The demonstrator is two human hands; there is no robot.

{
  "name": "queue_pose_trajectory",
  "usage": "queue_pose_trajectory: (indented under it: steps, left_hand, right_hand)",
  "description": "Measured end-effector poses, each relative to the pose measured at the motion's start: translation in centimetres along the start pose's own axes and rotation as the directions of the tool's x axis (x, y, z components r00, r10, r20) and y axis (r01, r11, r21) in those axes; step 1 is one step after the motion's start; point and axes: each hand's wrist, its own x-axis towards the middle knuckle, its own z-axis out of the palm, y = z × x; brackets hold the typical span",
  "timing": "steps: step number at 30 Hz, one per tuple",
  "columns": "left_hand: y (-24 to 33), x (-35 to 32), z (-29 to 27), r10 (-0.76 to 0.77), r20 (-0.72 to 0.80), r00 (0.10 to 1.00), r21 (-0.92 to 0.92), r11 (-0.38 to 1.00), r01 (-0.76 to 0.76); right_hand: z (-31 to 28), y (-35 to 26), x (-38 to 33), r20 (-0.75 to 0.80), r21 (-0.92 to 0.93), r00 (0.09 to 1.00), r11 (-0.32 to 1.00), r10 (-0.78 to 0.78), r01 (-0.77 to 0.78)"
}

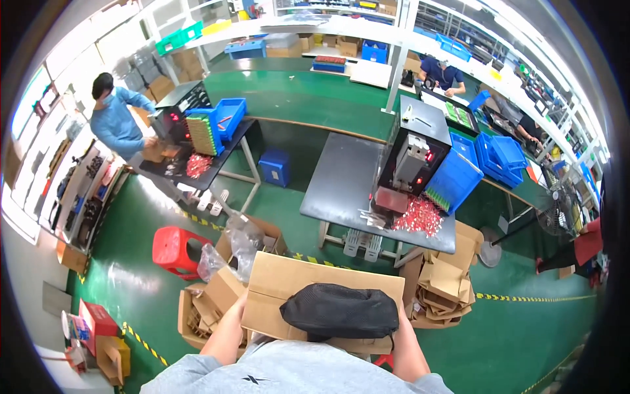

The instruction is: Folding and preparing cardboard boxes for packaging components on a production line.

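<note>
Close to my body I carry a brown cardboard box (262,295), with both arms coming up along its sides. My left hand (239,314) is at the box's left edge and my right hand (404,323) at its right edge; the cardboard hides most of the fingers of both. On top of the box lies a black fabric pouch (341,310), its thin cord hanging near my right hand. Neither hand appears to touch the pouch.
Ahead stands a black worktable (338,177) with a machine (420,144), a pile of small red pieces (420,217) and blue bins (502,161). Cardboard-filled cartons (443,289) and a red stool (177,253) stand on the floor. A person (118,121) works at the left table.
</note>
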Motion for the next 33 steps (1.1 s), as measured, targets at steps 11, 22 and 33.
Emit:
queue_pose_trajectory:
  steps: [11,22,33]
  left_hand:
    - [23.3,24.3,3.0,-0.111,0.326,0.939,0.148,0.987,0.065]
    - [39.6,33.8,8.0,-0.404,0.182,0.897,0.379,0.870,0.315]
    - [44.5,37.3,12.6,-0.549,0.093,0.831,0.421,0.777,0.467]
  right_hand:
    - [16.9,-5.5,6.7,-0.163,0.277,0.983,0.952,-0.088,0.131]
    - [27.4,-6.0,15.2,-0.163,0.477,0.987,0.874,-0.015,0.092]
    - [24.2,-3.3,21.7,-0.382,0.404,0.915,0.868,-0.126,0.288]
